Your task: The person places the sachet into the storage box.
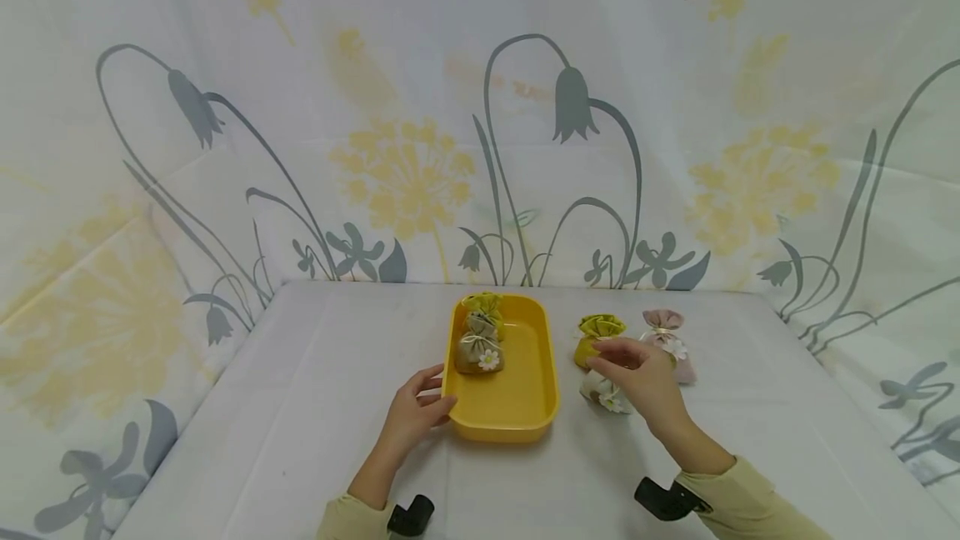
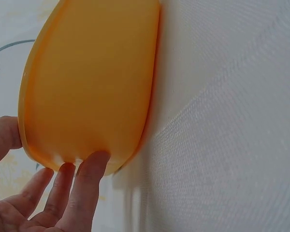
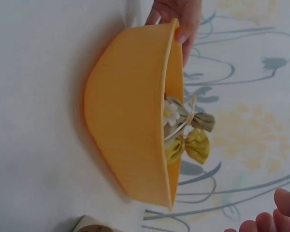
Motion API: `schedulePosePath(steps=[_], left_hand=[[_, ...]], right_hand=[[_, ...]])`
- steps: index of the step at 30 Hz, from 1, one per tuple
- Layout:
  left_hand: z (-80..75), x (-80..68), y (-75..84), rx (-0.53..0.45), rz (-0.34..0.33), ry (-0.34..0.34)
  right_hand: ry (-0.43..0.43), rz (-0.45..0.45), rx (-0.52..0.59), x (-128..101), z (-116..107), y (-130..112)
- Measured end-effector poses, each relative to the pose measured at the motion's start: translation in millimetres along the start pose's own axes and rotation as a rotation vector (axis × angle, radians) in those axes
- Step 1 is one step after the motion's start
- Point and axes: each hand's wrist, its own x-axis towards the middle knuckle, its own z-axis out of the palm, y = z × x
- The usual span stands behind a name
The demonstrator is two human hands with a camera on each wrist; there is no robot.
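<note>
My left hand [image 1: 414,411] grips the near left corner of a yellow plastic tub [image 1: 501,432], thumb at the rim and fingertips against the outer wall [image 2: 92,87]. Inside the tub, along its left side, a grey-brown drawstring pouch [image 1: 472,354] with a white flower is in front of a yellow-green pouch [image 1: 491,303]. My right hand [image 1: 652,377] hovers right of the tub with thumb and fingers apart and nothing seen between them. Beneath it lies a white pouch [image 1: 604,392] with a flower; just behind the fingertips stands another yellow pouch [image 1: 600,326].
A pink pouch [image 1: 664,320] stands behind the right hand, partly covered by it. All this is on a white-covered table [image 1: 315,357], with a flower-printed curtain [image 1: 420,90] hanging along its back and sides.
</note>
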Motion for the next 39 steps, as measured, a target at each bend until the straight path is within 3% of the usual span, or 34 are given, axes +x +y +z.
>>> schedulePosePath(steps=[24,30,39], left_hand=[[0.4,0.0,-1.4,0.01,-0.002,0.007],[-0.1,-1.4,-1.6,0.004,-0.005,0.003],[0.3,-0.4,-1.2,0.004,-0.002,0.007]], right_hand=[[0.212,0.004,-0.088,-3,-44,46],[0.232,0.011,-0.114,5,-51,58],[0.288,0.094,-0.152,23,-64,68]])
